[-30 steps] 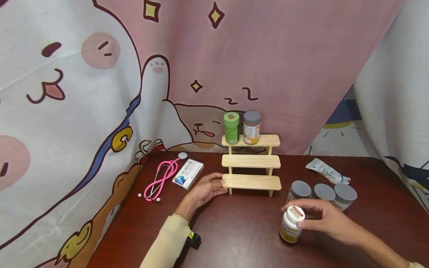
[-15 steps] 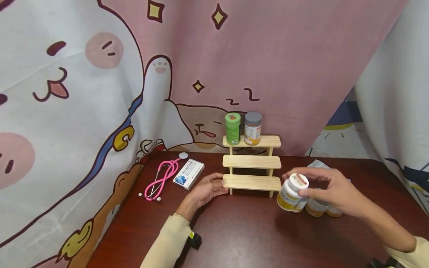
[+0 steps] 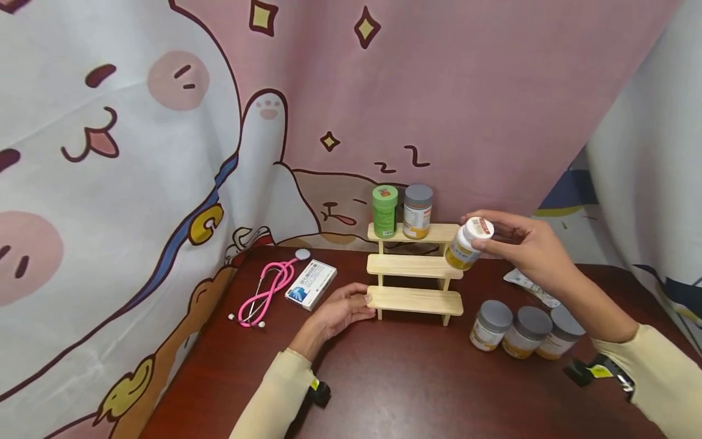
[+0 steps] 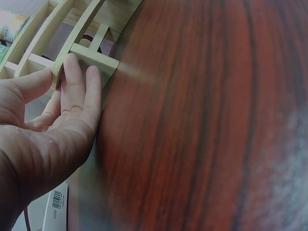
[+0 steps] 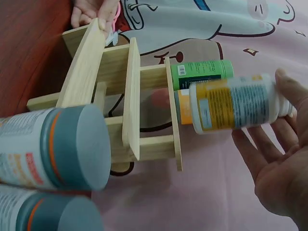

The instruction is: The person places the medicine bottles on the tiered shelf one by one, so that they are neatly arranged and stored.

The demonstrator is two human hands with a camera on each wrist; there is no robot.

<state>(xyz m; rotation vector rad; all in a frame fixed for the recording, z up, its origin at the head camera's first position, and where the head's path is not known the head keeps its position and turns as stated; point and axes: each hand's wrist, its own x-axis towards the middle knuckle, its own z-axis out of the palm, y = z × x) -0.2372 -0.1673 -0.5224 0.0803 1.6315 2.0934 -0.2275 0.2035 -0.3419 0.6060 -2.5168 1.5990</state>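
A wooden three-tier display shelf [image 3: 414, 266] stands at the table's back edge. My left hand [image 3: 341, 311] pinches the left end of its lowest board, thumb above and fingers below, as the left wrist view [image 4: 62, 106] shows. In my right hand [image 3: 526, 244] is a white pill bottle [image 3: 465, 249] with a yellow label, gripped near its cap and tilted. It hangs in front of the right end of the top tiers. On the top tier stand a green bottle [image 3: 385, 213] and a grey-capped jar [image 3: 418, 213], side by side.
Several things lie around: three grey-capped jars [image 3: 525, 329] at the right, a white tube [image 3: 531, 286] partly behind the right forearm, a medicine box [image 3: 311, 284] and a pink stethoscope [image 3: 265, 292] at the left. A printed curtain [image 3: 482, 110] hangs behind the table.
My right hand has lifted the pill bottle off the table and carried it up and back, past the jars, to the shelf's upper right. My left hand stays on the lowest board.
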